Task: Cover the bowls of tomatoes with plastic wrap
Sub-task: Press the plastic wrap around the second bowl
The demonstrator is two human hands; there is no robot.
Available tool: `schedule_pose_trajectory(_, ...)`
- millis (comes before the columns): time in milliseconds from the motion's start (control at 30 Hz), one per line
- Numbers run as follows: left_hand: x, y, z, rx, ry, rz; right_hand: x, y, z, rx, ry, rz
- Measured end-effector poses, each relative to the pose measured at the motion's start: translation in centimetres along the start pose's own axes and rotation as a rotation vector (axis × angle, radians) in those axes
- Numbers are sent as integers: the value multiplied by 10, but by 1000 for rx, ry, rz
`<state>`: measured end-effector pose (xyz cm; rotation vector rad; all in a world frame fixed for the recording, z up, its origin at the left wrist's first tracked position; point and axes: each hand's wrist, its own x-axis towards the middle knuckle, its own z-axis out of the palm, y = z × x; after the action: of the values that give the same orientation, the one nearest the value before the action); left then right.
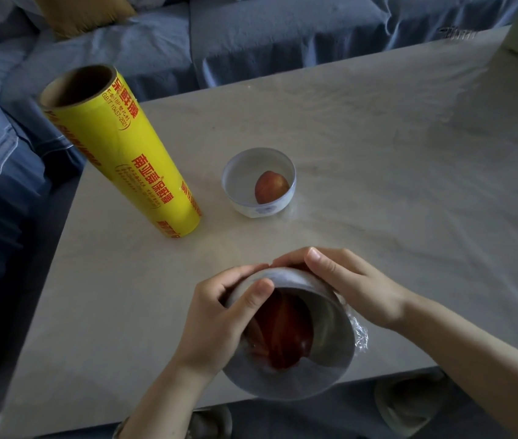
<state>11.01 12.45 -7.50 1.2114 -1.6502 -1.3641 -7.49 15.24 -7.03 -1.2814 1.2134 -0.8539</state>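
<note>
A white bowl (327, 315) with a red tomato (283, 331) inside is tilted toward me near the table's front edge. Clear plastic wrap (359, 334) stretches over its mouth and bunches at its right side. My left hand (216, 318) grips the bowl's left rim, thumb pressing on the wrap. My right hand (355, 283) curls over the far right rim. A second white bowl (238, 188) with one tomato (271, 186) stands uncovered at mid-table. A yellow roll of plastic wrap (131, 156) stands upright to its left.
The pale table (378, 153) ends just in front of me and at the left. A blue sofa (251, 36) runs along the far and left sides. Slippers (409, 403) lie on the floor below the front edge.
</note>
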Motion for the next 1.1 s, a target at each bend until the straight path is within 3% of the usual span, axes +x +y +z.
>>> schedule_pose_trajectory(200,2,-3,0,-5,17,0,4,-1,-3,60,-60,68)
schedule_pose_trajectory(467,7,-10,7,-140,120,-44,-1,17,-12,390,-16,165)
schedule_pose_trajectory(700,12,-12,13,-192,196,-106,-14,9,-33,86,215,85)
schedule_pose_trajectory(900,8,-11,16,-221,138,-115,-6,-3,-40,-59,110,154)
schedule_pose_trajectory(1100,7,-10,12,-175,110,-125,-4,-2,-39,-86,219,60)
